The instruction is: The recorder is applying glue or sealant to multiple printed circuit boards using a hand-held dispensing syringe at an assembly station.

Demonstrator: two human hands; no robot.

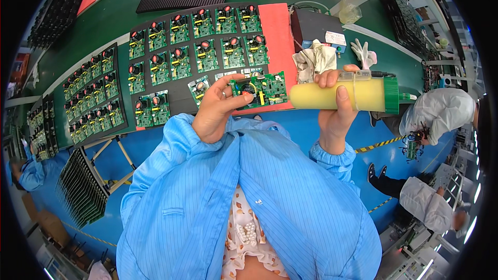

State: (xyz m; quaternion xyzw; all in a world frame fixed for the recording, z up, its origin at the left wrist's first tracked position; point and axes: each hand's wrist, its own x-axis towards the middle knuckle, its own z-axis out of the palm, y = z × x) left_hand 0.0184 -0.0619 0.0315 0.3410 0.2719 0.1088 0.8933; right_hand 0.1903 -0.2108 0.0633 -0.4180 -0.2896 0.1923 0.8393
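Note:
My left hand (218, 105) is closed on the edge of a green circuit board (271, 89), which carries a black coil, yellow parts and a red part near my thumb. In my right hand (334, 111) lies a thick tube of pale yellow glue (316, 97) with a green end cap (391, 96), held sideways. The tube's left end comes close to the board's right edge; whether they touch I cannot tell. Beyond my hands, several similar boards (205, 54) stand in rows on a black mat (181, 84).
A red sheet (277, 31) lies right of the rows. Behind my right hand are a dark box-shaped device (316, 26), a crumpled cloth (316, 61) and a white glove (364, 54). More boards fill a mat (96, 93) at left. Co-workers (441, 116) are at right.

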